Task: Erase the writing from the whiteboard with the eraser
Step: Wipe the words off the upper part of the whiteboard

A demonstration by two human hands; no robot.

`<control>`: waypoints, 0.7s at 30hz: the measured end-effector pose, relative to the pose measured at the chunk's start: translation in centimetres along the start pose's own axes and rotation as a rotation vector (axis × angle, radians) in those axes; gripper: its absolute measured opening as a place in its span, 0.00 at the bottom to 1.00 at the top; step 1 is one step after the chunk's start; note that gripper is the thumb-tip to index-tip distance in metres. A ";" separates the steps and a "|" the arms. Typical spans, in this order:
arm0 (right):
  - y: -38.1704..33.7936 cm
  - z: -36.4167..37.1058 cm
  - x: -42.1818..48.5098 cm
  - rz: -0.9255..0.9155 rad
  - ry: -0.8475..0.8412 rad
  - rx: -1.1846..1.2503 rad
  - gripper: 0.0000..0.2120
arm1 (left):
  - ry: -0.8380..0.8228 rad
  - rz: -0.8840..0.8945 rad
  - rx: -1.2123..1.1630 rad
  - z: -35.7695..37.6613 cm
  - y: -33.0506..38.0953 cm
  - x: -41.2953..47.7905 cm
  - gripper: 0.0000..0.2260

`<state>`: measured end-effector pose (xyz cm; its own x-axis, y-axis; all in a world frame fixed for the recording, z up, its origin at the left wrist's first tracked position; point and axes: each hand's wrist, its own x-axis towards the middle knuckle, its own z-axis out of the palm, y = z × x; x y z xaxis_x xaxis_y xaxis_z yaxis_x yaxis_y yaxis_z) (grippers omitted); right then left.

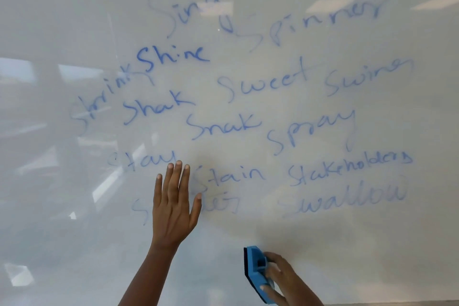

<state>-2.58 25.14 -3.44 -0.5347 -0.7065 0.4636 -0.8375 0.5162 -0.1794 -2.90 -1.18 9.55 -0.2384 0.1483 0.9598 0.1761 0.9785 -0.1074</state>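
A glossy whiteboard (pixel 323 243) fills the view, covered with several blue handwritten words (pixel 243 82) such as "Shine", "Sweet" and "Spray". My left hand (pixel 173 206) rests flat on the board, fingers spread, over a faint word in the lower left of the writing. My right hand (pixel 283 281) holds a blue eraser (pixel 257 271) with a dark felt side, low on the board, below all the writing. The eraser is upright on its edge with the felt side to the left.
Ceiling lights and windows reflect on the board's surface. A dark strip (pixel 397 303) at the bottom right marks the board's lower edge.
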 end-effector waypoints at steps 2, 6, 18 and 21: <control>-0.7 -3.3 1.5 0.013 0.186 -0.083 0.14 | 0.029 -0.007 0.017 -0.4 -0.3 2.1 0.25; -1.9 -11.5 5.3 -0.040 0.545 -0.048 0.10 | 0.062 -0.029 0.037 -1.2 -0.6 6.3 0.24; -4.2 -31.4 15.4 -0.043 0.985 -0.445 0.26 | 0.152 -0.076 0.101 -4.3 -4.5 15.9 0.25; -5.2 -32.8 18.5 -0.066 0.976 -0.596 0.25 | 0.134 -0.061 0.143 -5.4 -6.7 18.0 0.26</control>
<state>-4.44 25.29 34.48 0.0416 -0.1979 0.9793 -0.5345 0.8237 0.1892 -3.24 -5.80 28.88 -0.1136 0.0771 0.9905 0.0251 0.9969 -0.0747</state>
